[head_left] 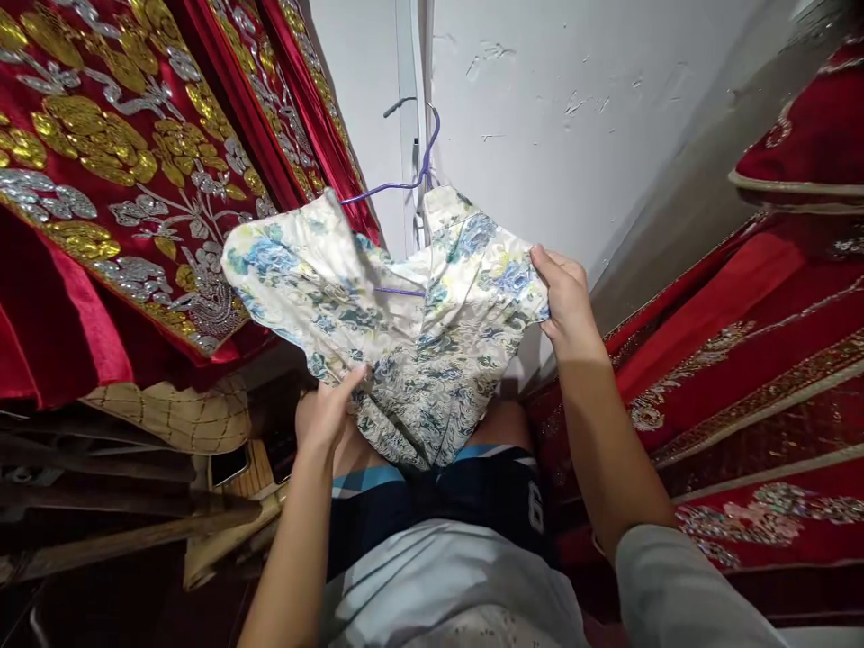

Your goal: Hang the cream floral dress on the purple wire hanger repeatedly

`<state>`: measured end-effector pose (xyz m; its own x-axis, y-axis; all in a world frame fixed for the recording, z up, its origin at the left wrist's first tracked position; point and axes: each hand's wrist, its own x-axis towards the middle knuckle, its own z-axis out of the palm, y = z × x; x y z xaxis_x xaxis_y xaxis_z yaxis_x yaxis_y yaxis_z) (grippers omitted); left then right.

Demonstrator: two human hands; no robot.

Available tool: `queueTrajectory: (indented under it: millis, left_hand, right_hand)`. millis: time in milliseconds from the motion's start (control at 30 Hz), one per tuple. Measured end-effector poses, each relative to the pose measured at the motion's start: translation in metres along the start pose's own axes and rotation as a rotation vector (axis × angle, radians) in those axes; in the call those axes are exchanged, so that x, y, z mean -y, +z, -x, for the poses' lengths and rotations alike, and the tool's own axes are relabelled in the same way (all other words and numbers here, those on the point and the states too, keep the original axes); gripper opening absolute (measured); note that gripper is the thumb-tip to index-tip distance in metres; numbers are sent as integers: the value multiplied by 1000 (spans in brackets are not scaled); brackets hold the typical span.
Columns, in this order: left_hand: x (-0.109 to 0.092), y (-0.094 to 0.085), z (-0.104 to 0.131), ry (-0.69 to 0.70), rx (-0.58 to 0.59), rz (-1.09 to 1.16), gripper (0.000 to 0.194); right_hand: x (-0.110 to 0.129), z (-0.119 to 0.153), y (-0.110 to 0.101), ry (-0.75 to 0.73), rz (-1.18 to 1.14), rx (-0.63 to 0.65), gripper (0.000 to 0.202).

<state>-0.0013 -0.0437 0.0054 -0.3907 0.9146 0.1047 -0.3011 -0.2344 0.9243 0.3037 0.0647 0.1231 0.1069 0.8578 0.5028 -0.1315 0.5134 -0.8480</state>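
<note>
Floral top (465, 310) on purple hanger (388, 186), mid-view, hook at 12 o'clock | our left hand (328, 414) pinches its 7 o'clock edge, our right hand (568, 292) its 3 o'clock edge | we'd best tension both evenly, gently, keeping shoulders seated.

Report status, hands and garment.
Left hand pinching floral garment's lower edge; right hand gripping its shoulder. Garment on purple hanger. Red embroidered cloth alongside.

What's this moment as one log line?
left hand: holding white-and-blue floral fabric top | right hand: holding its outer edge | purple wire hanger: inside top
</note>
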Motion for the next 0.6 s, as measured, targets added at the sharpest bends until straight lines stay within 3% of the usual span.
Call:
queueTrajectory:
  millis: [67, 133, 233, 300, 367, 400, 467, 533, 600]
  left_hand:
    - [23, 4, 10, -57, -18, -61, 55]
    - [41, 8, 22, -126, -6, -74, 53]
    - [57, 12, 37, -172, 19, -41, 57]
    - [62, 13, 43, -152, 14, -41, 59]
    - [63, 13, 46, -127, 4, -39, 61]
    - [63, 14, 47, -122, 4, -39, 62]
    - [61, 15, 48, -121, 23, -53, 63]
    - [59, 16, 50, -111, 57, -80, 63]
    - [56, 16, 51, -85, 94, -112, 63]
  right_hand:
    - [-6, 5, -3, -1, 48, 23, 37]
    - [-15, 17, -13, -27, 87, -62, 37]
    - [-35, 52, -27, -120, 161, -424, 37]
    - [-50, 85, -24, -158, 258, -701, 39]
    - [-65, 117, -11, -52, 307, -806, 31]
    - [-71, 130, 0, 58, 273, -698, 27]
    - [-78, 146, 23, 295, 181, -157, 31]
    - [-80, 151, 45, 397, 135, 281, 35]
    - [-77, 150, 59, 367, 157, 448, 38]
